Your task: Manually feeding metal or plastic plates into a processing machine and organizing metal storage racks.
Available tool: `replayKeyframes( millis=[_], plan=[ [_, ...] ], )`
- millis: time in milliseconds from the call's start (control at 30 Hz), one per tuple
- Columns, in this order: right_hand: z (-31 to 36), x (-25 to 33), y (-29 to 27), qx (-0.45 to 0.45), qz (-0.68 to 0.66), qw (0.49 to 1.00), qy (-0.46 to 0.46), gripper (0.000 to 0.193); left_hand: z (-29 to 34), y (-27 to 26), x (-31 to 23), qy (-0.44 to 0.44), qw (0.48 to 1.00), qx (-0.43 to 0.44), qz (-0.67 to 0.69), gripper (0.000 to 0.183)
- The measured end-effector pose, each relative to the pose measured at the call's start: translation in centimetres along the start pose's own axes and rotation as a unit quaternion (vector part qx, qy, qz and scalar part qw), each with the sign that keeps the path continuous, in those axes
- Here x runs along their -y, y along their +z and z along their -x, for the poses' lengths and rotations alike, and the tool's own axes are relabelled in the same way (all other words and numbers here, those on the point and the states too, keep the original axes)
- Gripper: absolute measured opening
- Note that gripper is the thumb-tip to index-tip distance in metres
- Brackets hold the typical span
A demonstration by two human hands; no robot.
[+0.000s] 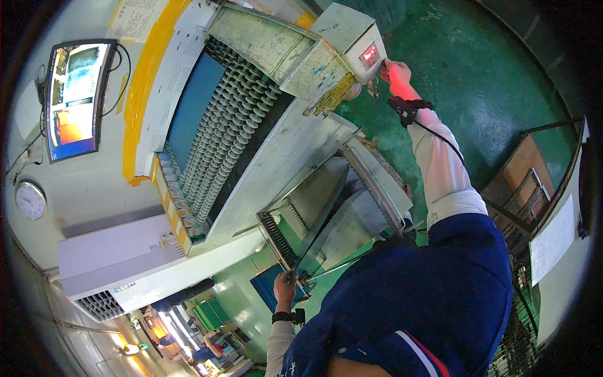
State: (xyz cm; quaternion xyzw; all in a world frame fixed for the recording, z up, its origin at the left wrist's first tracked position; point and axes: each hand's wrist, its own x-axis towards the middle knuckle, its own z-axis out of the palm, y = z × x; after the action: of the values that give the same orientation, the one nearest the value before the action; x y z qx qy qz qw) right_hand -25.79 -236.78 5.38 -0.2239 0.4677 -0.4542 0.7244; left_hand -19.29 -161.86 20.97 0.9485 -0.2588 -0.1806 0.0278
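My right hand [398, 76] reaches far forward to a white control box [364, 51] with a red-lit display. Its fingers are bent together at the box's right edge; what they grip there, if anything, is hidden. A small bunch of keys [374, 89] seems to hang under the box. Lower down, my left hand [284, 289] is closed on the end of a thin, dark, flat sheet [320, 223]. That sheet slants up across a slotted rack [276, 235] with notched bars. Inside the rack, a greyish panel [358, 220] shows beside the sheet.
Left of the rack stands a roller conveyor machine [235, 125], a blue panel [196, 97] along its rollers. A monitor [78, 100] and a clock [30, 200] hang on the wall. At right are a metal frame [531, 207] and a white board [553, 242].
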Motion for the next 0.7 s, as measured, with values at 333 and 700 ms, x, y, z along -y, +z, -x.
replayKeyframes(
  millis=[333, 700],
  plan=[
    [-0.7, -0.5, -0.4, 0.032, -0.017, 0.999, -0.006, 0.026, 0.1, 0.1, 0.0, -0.020, 1.000, 0.006, -0.009, 0.029],
    [-0.2, 0.0, -0.3, 0.021, -0.002, 1.000, 0.005, 0.027, -0.1, -0.3, -0.6, -0.032, 0.999, 0.020, 0.014, 0.029]
  ],
)
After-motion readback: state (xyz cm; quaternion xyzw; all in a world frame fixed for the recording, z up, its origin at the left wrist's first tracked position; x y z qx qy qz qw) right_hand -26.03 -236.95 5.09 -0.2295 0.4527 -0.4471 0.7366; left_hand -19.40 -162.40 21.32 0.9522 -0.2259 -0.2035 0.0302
